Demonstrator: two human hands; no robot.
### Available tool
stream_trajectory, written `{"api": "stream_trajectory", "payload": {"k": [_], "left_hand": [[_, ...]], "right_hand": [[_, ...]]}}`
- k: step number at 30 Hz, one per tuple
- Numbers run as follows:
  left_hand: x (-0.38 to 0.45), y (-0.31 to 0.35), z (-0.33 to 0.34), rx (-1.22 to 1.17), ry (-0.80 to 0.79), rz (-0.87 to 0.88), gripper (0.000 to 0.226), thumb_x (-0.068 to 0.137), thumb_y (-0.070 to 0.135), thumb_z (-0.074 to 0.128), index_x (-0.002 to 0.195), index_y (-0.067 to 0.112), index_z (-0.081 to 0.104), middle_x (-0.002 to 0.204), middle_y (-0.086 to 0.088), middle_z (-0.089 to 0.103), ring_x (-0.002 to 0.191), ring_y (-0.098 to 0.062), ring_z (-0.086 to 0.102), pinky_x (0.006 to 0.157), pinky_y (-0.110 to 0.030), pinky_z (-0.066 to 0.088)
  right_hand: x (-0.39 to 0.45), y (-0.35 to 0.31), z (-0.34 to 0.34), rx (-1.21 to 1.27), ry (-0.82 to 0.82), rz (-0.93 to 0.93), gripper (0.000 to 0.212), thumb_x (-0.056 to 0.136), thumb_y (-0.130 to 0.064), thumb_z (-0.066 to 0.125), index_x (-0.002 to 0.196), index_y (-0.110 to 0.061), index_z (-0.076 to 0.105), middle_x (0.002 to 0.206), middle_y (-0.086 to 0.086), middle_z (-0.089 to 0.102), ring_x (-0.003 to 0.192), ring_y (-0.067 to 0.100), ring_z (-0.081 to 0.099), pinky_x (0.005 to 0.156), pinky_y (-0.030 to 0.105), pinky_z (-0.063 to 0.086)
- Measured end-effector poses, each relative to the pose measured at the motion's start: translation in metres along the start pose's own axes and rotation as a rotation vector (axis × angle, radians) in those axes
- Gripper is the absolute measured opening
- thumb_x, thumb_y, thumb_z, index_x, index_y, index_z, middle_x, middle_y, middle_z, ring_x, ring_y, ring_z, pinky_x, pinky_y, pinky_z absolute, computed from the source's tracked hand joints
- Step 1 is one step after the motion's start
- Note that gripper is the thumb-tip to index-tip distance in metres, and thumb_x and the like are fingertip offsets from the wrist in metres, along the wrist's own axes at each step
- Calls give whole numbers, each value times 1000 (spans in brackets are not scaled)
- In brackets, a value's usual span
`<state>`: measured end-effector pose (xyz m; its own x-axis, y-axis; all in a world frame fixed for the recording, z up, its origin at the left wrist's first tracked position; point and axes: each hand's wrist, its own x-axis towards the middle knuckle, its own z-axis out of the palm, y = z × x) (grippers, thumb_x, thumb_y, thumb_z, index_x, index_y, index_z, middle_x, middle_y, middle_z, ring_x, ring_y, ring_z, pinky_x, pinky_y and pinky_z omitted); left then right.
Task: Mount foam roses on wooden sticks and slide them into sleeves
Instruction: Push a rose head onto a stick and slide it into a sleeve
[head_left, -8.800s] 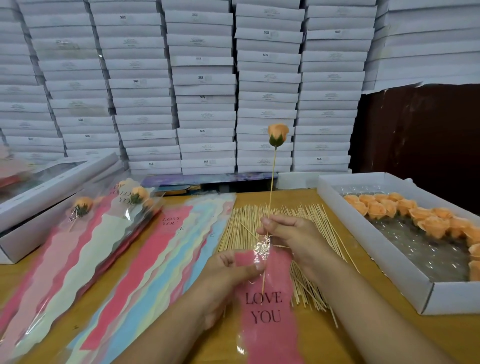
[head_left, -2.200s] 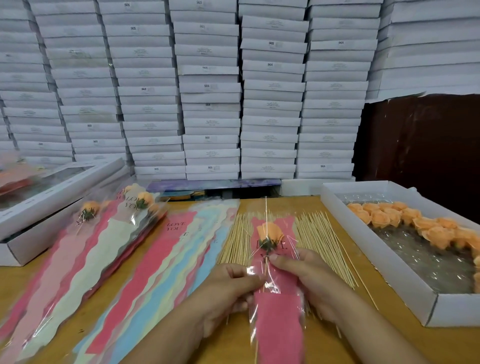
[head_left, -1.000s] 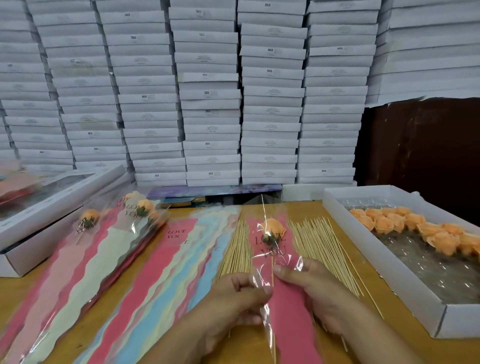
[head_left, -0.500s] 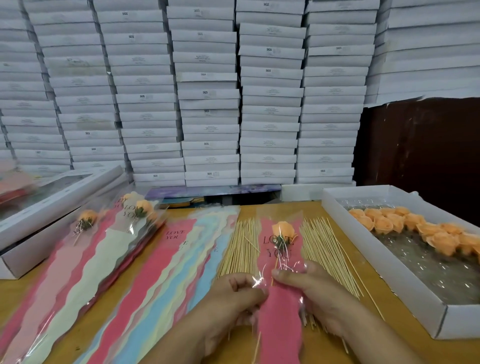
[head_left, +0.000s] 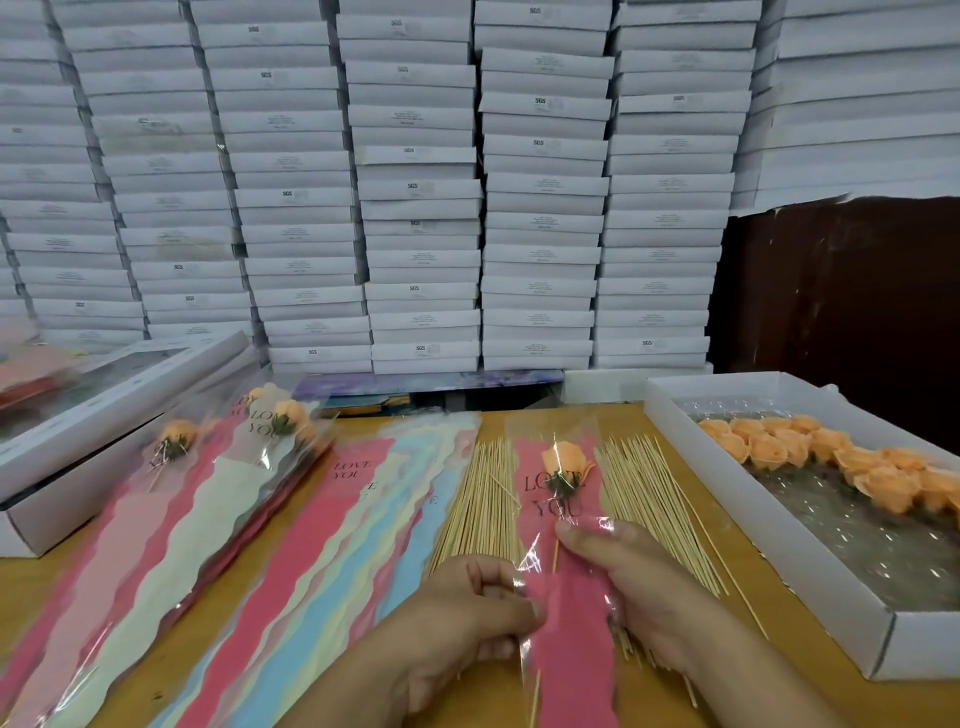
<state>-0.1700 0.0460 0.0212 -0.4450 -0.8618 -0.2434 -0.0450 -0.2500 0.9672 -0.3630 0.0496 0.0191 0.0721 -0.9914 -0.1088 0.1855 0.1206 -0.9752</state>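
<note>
A peach foam rose (head_left: 562, 461) on a wooden stick sits inside a pink "LOVE YOU" sleeve (head_left: 574, 618) lying over the pile of wooden sticks (head_left: 485, 514). My left hand (head_left: 475, 608) pinches the sleeve's left edge. My right hand (head_left: 631, 577) grips the sleeve from the right, thumb on top over the stick. Loose peach roses (head_left: 831, 457) fill a white box (head_left: 769, 566) at the right. Empty coloured sleeves (head_left: 332, 545) fan out to the left of the sticks.
Finished sleeved roses (head_left: 223, 467) are stacked at the left beside a long white windowed box (head_left: 104, 415). Tall stacks of white boxes (head_left: 415, 182) wall off the back of the wooden table (head_left: 810, 696). A dark panel stands at the back right.
The rose on its stick went down into the pink sleeve, and the sleeve was lowered onto the stick pile. Over the last second the sleeve shifted slightly right and flatter.
</note>
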Motion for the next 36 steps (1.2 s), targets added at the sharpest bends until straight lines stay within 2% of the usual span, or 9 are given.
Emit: {"api": "stream_trajectory", "payload": {"k": [4, 6, 8, 9, 12, 15, 19, 26, 36], "left_hand": [[1, -1, 0, 29, 66, 55, 11, 82, -5, 72, 88, 4, 73, 71, -12, 67, 58, -15, 61, 55, -24, 51], [0, -1, 1, 21, 87, 84, 9, 84, -4, 69, 91, 1, 73, 82, -23, 70, 71, -22, 67, 71, -36, 59], [-2, 1, 2, -3, 78, 89, 21, 81, 4, 72, 101, -3, 72, 106, -34, 68, 89, -33, 65, 95, -53, 52], [-3, 2, 3, -12, 52, 75, 25, 80, 9, 74, 103, -1, 73, 113, -33, 66, 94, -35, 65, 99, -55, 50], [-2, 1, 1, 15, -56, 5, 23, 87, 17, 77, 104, 3, 75, 107, -22, 73, 93, -28, 70, 87, -45, 60], [-1, -1, 1, 33, -70, -8, 13, 89, 16, 75, 96, 5, 76, 85, -9, 72, 69, -14, 66, 65, -30, 59], [1, -2, 1, -35, -25, 8, 34, 87, 17, 76, 109, -8, 69, 99, -24, 72, 80, -21, 69, 66, -32, 62], [9, -4, -3, -203, 83, 82, 25, 82, 18, 76, 101, 2, 77, 102, -20, 76, 79, -21, 76, 63, -29, 61], [4, 22, -26, -298, 178, 132, 55, 74, 19, 76, 117, -12, 64, 95, -21, 74, 65, -20, 71, 55, -29, 60]], "right_hand": [[-2, -1, 1, -2, -58, 26, 40, 82, -26, 77, 111, -2, 64, 92, 15, 76, 78, 27, 73, 67, 34, 58], [-1, 0, 1, -33, -57, 23, 37, 83, -20, 77, 113, -4, 63, 98, 17, 76, 85, 30, 74, 78, 41, 60], [0, 2, 0, -57, -22, 4, 29, 85, -19, 75, 110, -6, 67, 98, 14, 77, 87, 29, 74, 83, 45, 59], [1, 3, 0, -48, -1, -9, 23, 87, -18, 73, 108, -8, 68, 97, 12, 77, 87, 27, 75, 82, 45, 59], [3, 2, -2, -2, 40, -38, 18, 90, -19, 69, 107, -14, 71, 99, 8, 78, 89, 24, 75, 76, 42, 59], [3, 2, -2, 35, 58, -50, 19, 91, -19, 68, 109, -13, 72, 100, 8, 77, 90, 24, 75, 69, 35, 59], [1, 0, -1, 69, 13, -46, 24, 88, -23, 70, 108, -10, 72, 103, 13, 76, 90, 27, 75, 66, 31, 59], [-1, -1, 2, -8, -156, -5, 18, 86, -29, 71, 98, -18, 79, 98, 10, 76, 82, 20, 73, 66, 27, 58], [6, 2, -6, 75, -135, -7, 30, 83, -38, 67, 100, -15, 78, 92, 11, 73, 71, 17, 66, 57, 25, 54]]}}
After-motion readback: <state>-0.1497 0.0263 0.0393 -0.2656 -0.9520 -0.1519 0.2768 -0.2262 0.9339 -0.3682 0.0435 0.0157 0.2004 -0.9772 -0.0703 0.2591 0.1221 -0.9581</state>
